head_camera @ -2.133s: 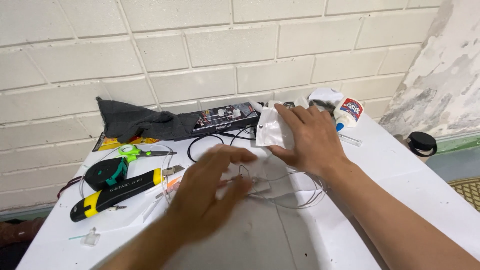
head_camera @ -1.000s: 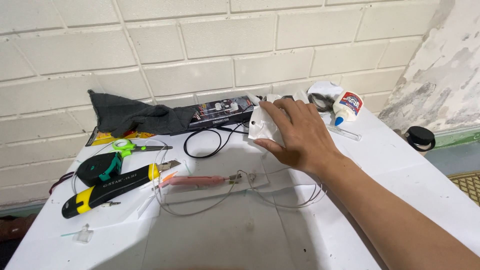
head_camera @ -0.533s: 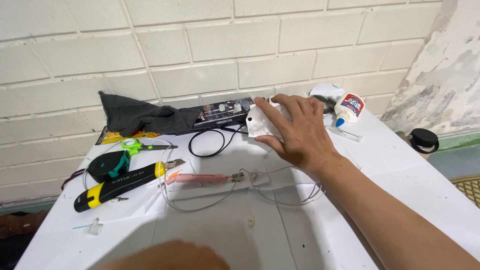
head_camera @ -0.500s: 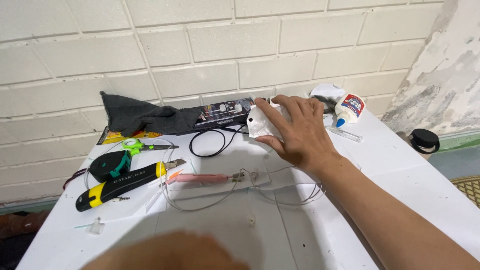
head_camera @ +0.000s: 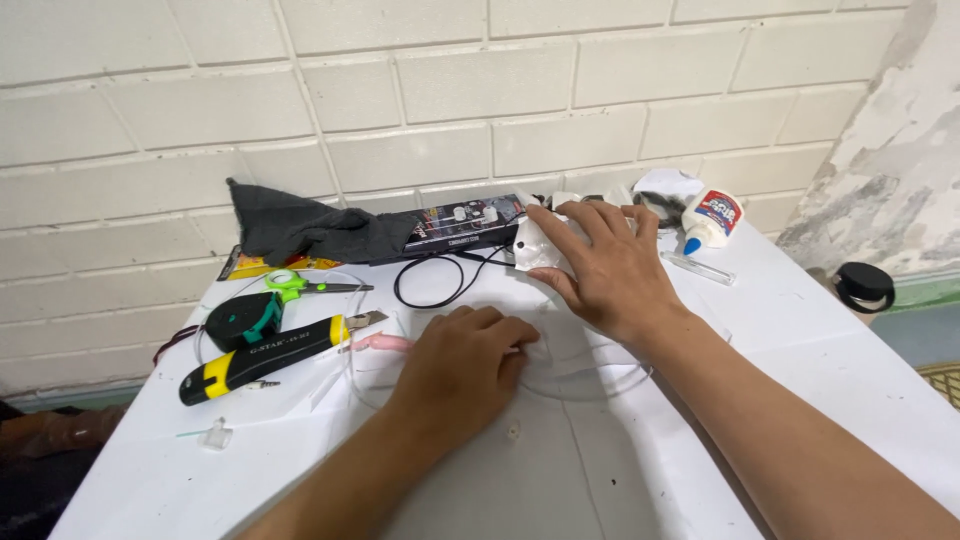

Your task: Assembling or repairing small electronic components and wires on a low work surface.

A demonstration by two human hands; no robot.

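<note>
White table [head_camera: 800, 330] — left hand [head_camera: 462, 365] flat on thin wires [head_camera: 590, 370], right hand [head_camera: 605, 265] spread on white pouch [head_camera: 535, 250].

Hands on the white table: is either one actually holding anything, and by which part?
Neither visibly grips anything. The left hand lies flat over the thin clear wire loop, beside the pink piece. The right hand presses the small white plastic packet.

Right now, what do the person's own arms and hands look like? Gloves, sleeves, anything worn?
Both are bare: no gloves on the left hand or right hand, no rings or watch visible, and no sleeves on either forearm as far as the frame shows.
</note>
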